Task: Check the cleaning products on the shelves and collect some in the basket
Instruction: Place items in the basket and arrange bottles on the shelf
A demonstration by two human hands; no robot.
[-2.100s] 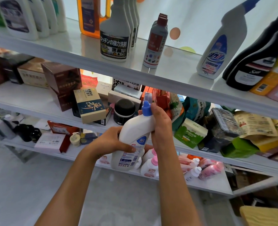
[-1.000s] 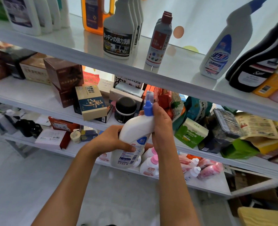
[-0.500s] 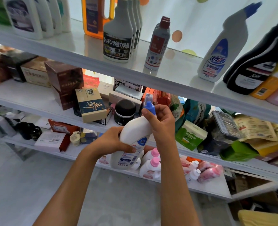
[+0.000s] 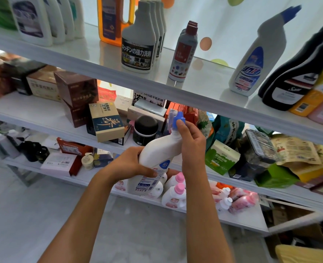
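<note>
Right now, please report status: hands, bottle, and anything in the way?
Left hand grips bottle body. Right hand pinches blue cap. Bottle tilted, off the shelf. Nothing blocking; basket not seen.

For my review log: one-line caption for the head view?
Left hand grips white bottle; right hand fingers its blue cap before stocked shelves.

Bottle (image 4: 156, 158) label mostly hidden under left hand (image 4: 130, 164); print unreadable. Orange jug (image 4: 111, 21) top cut off by upper edge. Black bottles (image 4: 297, 73) blurred. Yellow object (image 4: 304, 253) cropped at bottom-right corner.
</note>
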